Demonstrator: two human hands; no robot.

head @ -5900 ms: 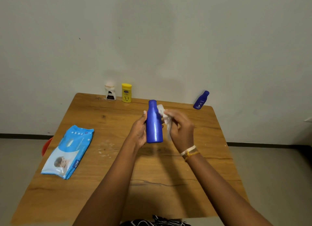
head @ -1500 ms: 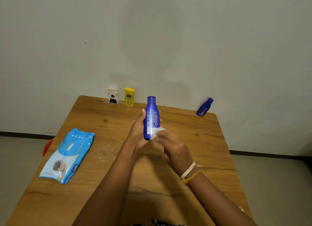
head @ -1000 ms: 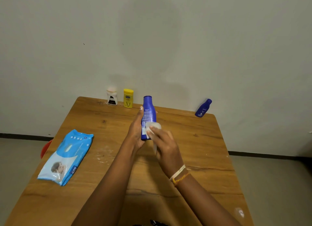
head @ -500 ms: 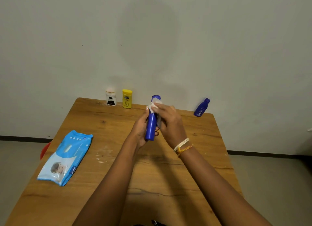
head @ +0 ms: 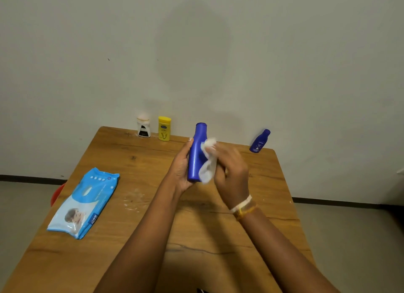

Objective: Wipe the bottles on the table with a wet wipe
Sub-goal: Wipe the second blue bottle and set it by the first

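Left grip: left hand is curling round the tall blue bottle, holding it upright above the surface.
Right grip: right hand is pinching the white wet wipe against the bottle's right side.
Change: half a second ago the wipe was up at the cap; now it is trailing down the body.
Other bottles: white bottle, yellow bottle and small blue bottle are standing at the far edge, unmoved.
Wipes pack: lying on the left.
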